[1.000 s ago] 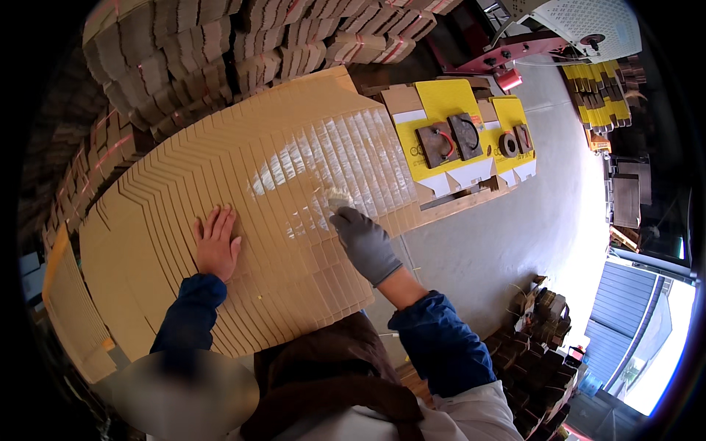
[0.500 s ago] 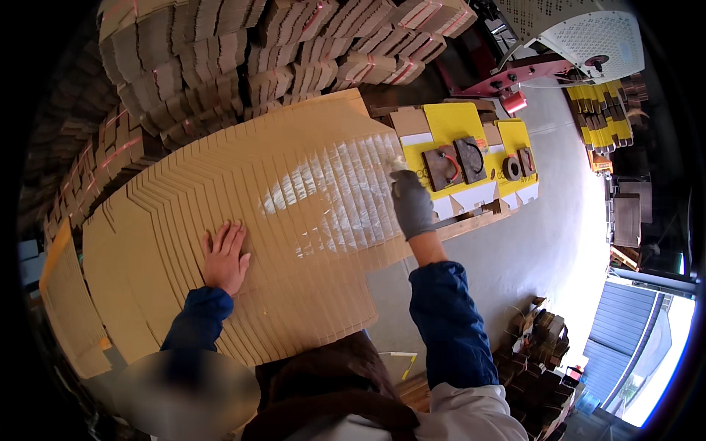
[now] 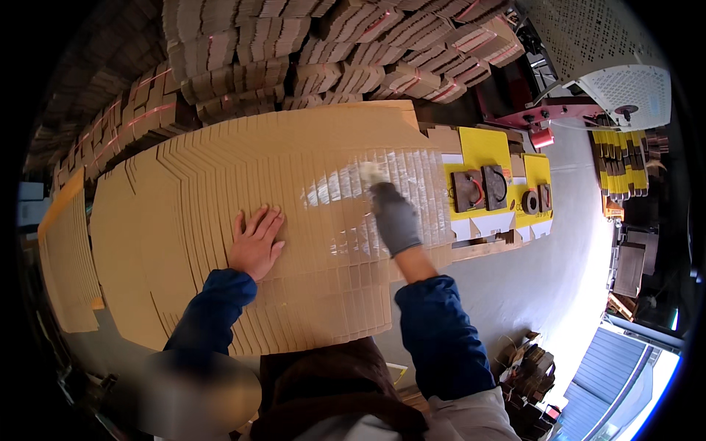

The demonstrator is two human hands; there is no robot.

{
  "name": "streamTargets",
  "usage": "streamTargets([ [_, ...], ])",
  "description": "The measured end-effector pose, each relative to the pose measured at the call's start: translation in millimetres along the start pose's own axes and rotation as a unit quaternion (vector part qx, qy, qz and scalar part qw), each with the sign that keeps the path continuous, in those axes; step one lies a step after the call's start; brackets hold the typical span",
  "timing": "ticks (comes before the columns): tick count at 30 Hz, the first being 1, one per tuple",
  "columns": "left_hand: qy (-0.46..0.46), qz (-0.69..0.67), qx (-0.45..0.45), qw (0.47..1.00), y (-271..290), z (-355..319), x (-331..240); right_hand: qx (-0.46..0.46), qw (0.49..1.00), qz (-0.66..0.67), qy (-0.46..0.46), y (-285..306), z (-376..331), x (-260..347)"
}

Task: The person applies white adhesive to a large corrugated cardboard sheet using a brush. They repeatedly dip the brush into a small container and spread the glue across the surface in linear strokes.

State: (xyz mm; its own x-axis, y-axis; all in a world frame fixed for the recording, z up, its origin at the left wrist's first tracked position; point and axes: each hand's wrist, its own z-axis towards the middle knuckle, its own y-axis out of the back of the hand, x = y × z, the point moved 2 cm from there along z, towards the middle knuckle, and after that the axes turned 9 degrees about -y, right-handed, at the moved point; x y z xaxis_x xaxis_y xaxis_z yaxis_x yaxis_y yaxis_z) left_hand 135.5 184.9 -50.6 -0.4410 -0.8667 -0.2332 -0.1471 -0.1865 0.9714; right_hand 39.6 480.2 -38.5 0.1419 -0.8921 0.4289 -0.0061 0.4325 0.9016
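Note:
Bare and flat, with its fingers spread, my left hand [image 3: 256, 241] presses on a fanned-out row of overlapping brown cardboard sheets [image 3: 176, 257]. My right hand [image 3: 397, 220], in a dark grey glove, is closed around a pale brush [image 3: 371, 174], whose head is smeared by motion. The brush is over the cardboard edges, inside a wet, shiny white patch [image 3: 346, 189] of what looks like glue. The brush's handle is hidden in my glove.
At the right, yellow-and-white printed cartons [image 3: 482, 151] carry dark weighted blocks [image 3: 468, 191] with handles and a tape roll [image 3: 530, 202]. Strapped cardboard bundles [image 3: 272, 37] are stacked behind. A machine with a perforated guard [image 3: 625, 88] stands at the far right.
My right hand has moved the brush leftward from the right end of the cardboard row, back over the wet patch. The left hand stays flat on the sheets. The whole view has shifted.

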Motion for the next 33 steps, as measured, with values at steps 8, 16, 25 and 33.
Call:
streamTargets([
  [8,-0.007,-0.003,-0.038,0.999,3.6,-3.8,1.7,-0.018,0.999,-0.029,0.017,-5.5,-2.2,80.9],
  [16,-0.022,-0.009,-0.075,0.997,5.1,-7.3,9.8,0.037,0.999,-0.015,0.024,-29.0,25.4,138.1],
  [25,-0.029,-0.02,-0.068,0.997,2.6,-7.4,10.4,0.042,0.999,-0.005,0.018,-31.5,36.1,120.7],
  [33,-0.019,-0.018,-0.041,0.999,0.9,-6.5,8.3,0.064,0.998,-0.019,-0.006,-27.6,37.2,118.0],
])
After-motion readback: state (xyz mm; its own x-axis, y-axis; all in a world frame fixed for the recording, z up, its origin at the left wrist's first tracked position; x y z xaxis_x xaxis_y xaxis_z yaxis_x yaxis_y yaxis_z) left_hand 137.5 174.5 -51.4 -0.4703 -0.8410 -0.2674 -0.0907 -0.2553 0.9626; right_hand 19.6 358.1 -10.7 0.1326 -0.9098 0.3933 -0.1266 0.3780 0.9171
